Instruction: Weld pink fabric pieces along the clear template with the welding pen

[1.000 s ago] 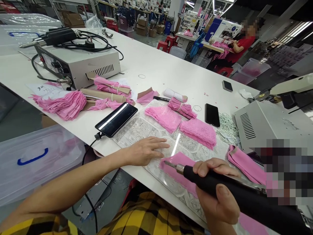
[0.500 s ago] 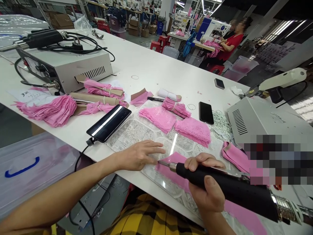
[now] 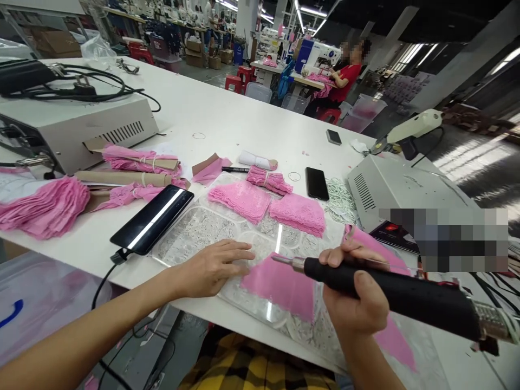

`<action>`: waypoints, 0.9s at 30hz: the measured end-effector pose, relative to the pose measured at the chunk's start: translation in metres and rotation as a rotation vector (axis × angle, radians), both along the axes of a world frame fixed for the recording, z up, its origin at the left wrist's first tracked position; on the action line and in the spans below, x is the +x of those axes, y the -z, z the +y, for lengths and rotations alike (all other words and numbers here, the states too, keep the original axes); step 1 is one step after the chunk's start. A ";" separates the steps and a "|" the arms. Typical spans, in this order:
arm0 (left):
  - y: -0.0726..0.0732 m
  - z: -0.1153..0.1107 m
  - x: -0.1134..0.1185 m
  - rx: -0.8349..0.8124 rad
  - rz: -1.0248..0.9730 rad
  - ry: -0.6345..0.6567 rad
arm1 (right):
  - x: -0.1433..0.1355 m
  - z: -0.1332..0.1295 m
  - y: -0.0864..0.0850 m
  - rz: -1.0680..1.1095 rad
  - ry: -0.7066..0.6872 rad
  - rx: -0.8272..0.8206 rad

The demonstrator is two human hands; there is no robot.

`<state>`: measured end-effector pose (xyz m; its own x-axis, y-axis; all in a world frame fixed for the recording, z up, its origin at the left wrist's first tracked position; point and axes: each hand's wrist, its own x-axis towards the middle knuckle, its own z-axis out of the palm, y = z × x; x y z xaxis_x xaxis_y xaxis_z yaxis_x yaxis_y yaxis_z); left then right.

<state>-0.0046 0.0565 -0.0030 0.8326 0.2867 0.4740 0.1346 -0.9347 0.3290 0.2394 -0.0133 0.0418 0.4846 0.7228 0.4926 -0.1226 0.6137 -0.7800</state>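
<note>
My right hand [image 3: 357, 292] is wrapped round the thick black handle of a handheld tool [image 3: 410, 292], thumb on the near side. The tool's slim metal tip points left, over the upper edge of a flat pink fabric piece [image 3: 284, 287]; I cannot tell whether it touches. My left hand [image 3: 217, 268] lies palm down with fingers stretched out, its fingertips by the fabric's left corner. Under the fabric is a clear, glossy plastic board [image 3: 195, 233]. Two stacks of pink lacy pieces, a left stack [image 3: 239, 200] and a right stack [image 3: 298, 213], lie beyond the hands.
A phone with a cable [image 3: 152, 219] lies left of the board, another phone [image 3: 317, 184] beyond it. Metal boxes stand at left [image 3: 81, 130] and right [image 3: 406, 184]. Tied pink bundles [image 3: 140, 160] lie at left, pale elastic cords [image 3: 341, 200] at right. A person in red [image 3: 343, 81] sits farther off.
The tool's tip has moved away from my left fingertips, leaving a gap between them. More of the pink fabric shows. My view has turned right, so the table's things appear farther left.
</note>
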 end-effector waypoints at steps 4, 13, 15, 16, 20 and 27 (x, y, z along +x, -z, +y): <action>-0.009 -0.007 0.017 0.018 0.074 -0.014 | 0.024 0.005 -0.002 0.008 0.103 -0.010; 0.002 -0.013 0.045 0.167 0.133 -0.062 | 0.035 0.010 0.003 0.047 0.087 -0.010; 0.004 -0.013 0.044 0.180 0.142 -0.068 | 0.035 0.011 0.003 0.053 0.078 -0.007; 0.005 -0.013 0.044 0.184 0.145 -0.069 | 0.034 0.012 0.003 0.053 0.067 -0.010; 0.003 -0.014 0.043 0.181 0.138 -0.074 | 0.028 0.013 0.002 0.041 0.026 -0.018; 0.001 -0.020 0.045 0.165 0.158 -0.102 | 0.016 0.012 0.007 0.041 0.022 -0.054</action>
<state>0.0402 0.0368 -0.0039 0.8706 0.3028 0.3877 0.2690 -0.9529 0.1401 0.2550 -0.0017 0.0346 0.5193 0.7369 0.4328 -0.1420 0.5738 -0.8066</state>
